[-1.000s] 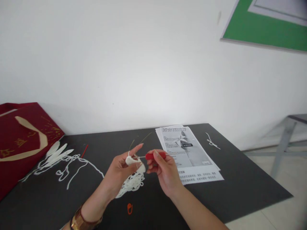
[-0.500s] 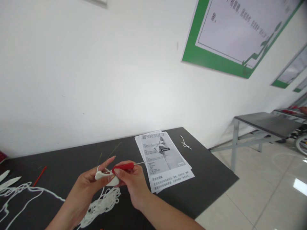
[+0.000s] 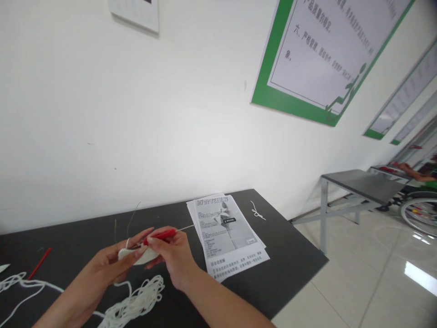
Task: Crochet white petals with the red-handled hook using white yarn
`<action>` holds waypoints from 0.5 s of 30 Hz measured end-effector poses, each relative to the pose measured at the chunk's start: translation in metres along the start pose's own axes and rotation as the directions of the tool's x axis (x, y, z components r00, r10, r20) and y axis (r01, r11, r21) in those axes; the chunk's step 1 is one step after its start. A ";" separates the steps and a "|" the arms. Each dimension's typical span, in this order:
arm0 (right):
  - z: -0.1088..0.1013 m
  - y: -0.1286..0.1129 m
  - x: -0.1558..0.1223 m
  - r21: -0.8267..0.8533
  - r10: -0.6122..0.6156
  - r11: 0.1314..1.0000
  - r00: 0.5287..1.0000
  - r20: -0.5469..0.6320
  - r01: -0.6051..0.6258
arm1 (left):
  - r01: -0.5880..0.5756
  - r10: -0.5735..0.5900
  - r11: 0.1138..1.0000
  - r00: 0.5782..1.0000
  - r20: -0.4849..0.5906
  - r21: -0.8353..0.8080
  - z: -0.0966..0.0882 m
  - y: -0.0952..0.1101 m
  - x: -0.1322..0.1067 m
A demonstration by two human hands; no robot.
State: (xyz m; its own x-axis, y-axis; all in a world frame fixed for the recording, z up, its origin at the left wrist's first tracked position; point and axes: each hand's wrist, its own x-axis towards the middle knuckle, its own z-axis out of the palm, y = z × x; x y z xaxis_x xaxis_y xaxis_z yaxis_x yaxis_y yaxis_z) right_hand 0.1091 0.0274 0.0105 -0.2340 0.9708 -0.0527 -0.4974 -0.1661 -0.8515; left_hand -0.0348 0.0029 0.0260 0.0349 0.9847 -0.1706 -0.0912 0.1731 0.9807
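My left hand (image 3: 102, 271) pinches a small white crocheted piece (image 3: 146, 257), with a loop of yarn over a raised finger. In my right hand (image 3: 177, 256) is a crochet hook (image 3: 164, 234) with a red handle, its thin metal shaft pointing right toward the papers. The handle's other end meets the upper edge of the white piece, where fingers hide the working tip. Two thin wire-like strands (image 3: 130, 221) rise above my left hand. Below both hands, a loose heap of white yarn (image 3: 138, 297) lies on the black table (image 3: 273, 269).
Printed sheets (image 3: 223, 248) lie right of my hands, with a scrap of white yarn (image 3: 256, 211) beyond. At left are a red stick (image 3: 40, 263), more yarn and a white pointed piece (image 3: 4, 268). Farther right stand another table (image 3: 365, 184), a wheelchair (image 3: 421, 212) and a person's arm.
The view has swung, so the table and papers appear farther left. Both hands stay together on the white piece, sitting lower left in the picture, and the hook's shaft tilts up more.
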 end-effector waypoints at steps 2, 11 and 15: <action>-0.002 0.002 0.000 0.000 0.002 1.000 1.000 0.020 -0.002 | 0.079 -0.073 0.996 0.990 0.121 -0.043 -0.010 -0.001 0.003; -0.007 0.006 0.000 0.018 -0.041 0.999 0.999 -0.019 0.041 | 0.012 -0.026 0.985 0.996 -0.080 -0.173 0.004 -0.020 0.007; -0.008 0.007 0.002 0.063 -0.008 0.998 0.998 -0.059 0.011 | -0.047 0.032 0.987 0.995 -0.095 -0.157 0.013 -0.025 0.005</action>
State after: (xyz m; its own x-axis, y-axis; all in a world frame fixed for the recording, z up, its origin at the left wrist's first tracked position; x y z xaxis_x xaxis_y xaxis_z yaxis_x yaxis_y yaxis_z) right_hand 0.1118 0.0299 -0.0003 -0.1807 0.9805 -0.0768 -0.5520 -0.1658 -0.8172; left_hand -0.0196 0.0029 0.0017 -0.0624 0.9871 -0.1473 -0.2476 0.1276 0.9604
